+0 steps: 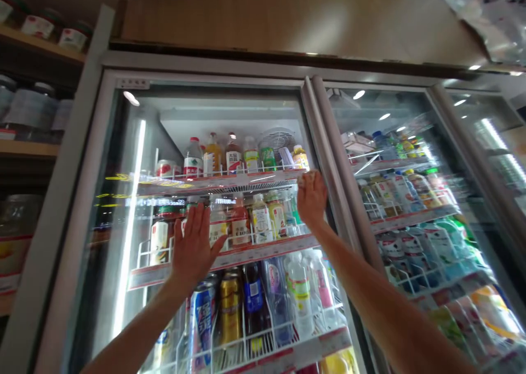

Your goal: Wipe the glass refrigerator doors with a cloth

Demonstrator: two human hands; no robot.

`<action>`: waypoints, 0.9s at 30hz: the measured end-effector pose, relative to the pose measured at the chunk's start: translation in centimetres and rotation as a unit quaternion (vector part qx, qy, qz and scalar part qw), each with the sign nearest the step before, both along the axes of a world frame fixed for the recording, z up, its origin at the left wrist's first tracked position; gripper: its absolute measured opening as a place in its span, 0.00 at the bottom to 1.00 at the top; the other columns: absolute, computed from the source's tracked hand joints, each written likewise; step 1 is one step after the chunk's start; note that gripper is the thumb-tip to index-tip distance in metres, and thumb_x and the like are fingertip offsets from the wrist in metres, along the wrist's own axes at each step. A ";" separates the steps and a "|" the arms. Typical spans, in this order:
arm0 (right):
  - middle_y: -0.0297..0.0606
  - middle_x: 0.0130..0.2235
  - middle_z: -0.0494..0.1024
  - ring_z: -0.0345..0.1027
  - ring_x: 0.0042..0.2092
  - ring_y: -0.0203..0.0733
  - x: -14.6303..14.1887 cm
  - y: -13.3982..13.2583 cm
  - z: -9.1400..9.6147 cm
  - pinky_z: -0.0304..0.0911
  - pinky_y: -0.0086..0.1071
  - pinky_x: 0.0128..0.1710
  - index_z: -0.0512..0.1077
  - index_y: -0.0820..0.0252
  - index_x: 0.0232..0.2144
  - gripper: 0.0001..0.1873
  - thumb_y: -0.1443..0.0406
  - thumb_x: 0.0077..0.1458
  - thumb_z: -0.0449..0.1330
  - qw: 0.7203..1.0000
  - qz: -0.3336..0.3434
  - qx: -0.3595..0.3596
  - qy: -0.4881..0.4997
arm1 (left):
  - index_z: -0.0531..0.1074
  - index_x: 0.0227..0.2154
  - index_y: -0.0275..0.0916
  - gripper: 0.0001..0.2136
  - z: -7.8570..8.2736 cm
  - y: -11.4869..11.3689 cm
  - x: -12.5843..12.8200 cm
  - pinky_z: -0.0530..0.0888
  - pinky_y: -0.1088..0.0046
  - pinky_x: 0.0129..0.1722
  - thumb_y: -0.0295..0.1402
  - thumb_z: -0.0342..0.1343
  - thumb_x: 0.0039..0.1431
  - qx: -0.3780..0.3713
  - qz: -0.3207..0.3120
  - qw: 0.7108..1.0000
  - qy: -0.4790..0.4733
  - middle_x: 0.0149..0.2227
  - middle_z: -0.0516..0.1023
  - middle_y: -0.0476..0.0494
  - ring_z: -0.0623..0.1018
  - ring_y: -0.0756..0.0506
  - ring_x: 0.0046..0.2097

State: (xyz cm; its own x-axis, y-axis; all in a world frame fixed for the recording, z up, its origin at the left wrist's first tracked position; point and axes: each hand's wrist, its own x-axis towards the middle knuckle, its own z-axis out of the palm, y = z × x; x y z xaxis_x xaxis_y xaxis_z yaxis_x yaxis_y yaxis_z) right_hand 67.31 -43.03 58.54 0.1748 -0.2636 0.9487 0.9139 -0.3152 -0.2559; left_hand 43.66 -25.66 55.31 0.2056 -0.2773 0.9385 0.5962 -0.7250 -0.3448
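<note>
My left hand is raised with fingers stretched and thumb spread, palm toward the glass door of a drinks fridge. Whether it touches the glass is hard to tell. My right hand is higher, near the door's right frame, its fingers curled. A small pale patch shows at its fingertips, too blurred to name. Through the glass, a small yellow-capped bottle appears just above my right hand. Behind the left hand are bottles on the middle shelf, including a pink-orange bottle.
Cans and bottles stand on the lower rack, among them a gold can. A second glass door with more drinks is to the right. Wooden shelves with jars line the left. A brown panel runs above the fridge.
</note>
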 end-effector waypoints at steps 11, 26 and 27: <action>0.49 0.61 0.58 0.47 0.63 0.49 -0.2 0.0 -2.5 0.46 0.54 0.58 0.62 0.58 0.55 0.22 0.64 0.60 0.44 0.998 -0.020 0.003 -0.055 | 0.38 0.63 0.35 0.34 -0.1 0.1 0.1 0.47 0.48 0.61 0.49 0.38 0.61 -0.002 -0.011 1.000 -0.006 0.64 0.49 0.31 0.49 0.36 0.65; 0.38 0.63 0.56 0.44 0.64 0.44 -1.4 0.0 -2.7 0.42 0.49 0.61 0.63 0.52 0.54 0.21 0.65 0.58 0.47 0.948 -0.014 -0.222 -0.229 | 0.34 0.64 0.37 0.34 -0.2 0.1 0.1 0.46 0.50 0.62 0.49 0.37 0.61 -0.004 -0.002 1.000 -0.006 0.65 0.48 0.33 0.48 0.38 0.66; 0.40 0.63 0.56 0.45 0.64 0.45 -1.4 -0.1 -2.1 0.42 0.50 0.60 0.63 0.53 0.54 0.22 0.65 0.58 0.46 0.957 -0.017 -0.211 -0.199 | 0.34 0.64 0.37 0.34 -0.2 0.1 0.1 0.46 0.50 0.62 0.49 0.37 0.61 -0.004 0.000 1.000 -0.005 0.65 0.48 0.34 0.48 0.38 0.66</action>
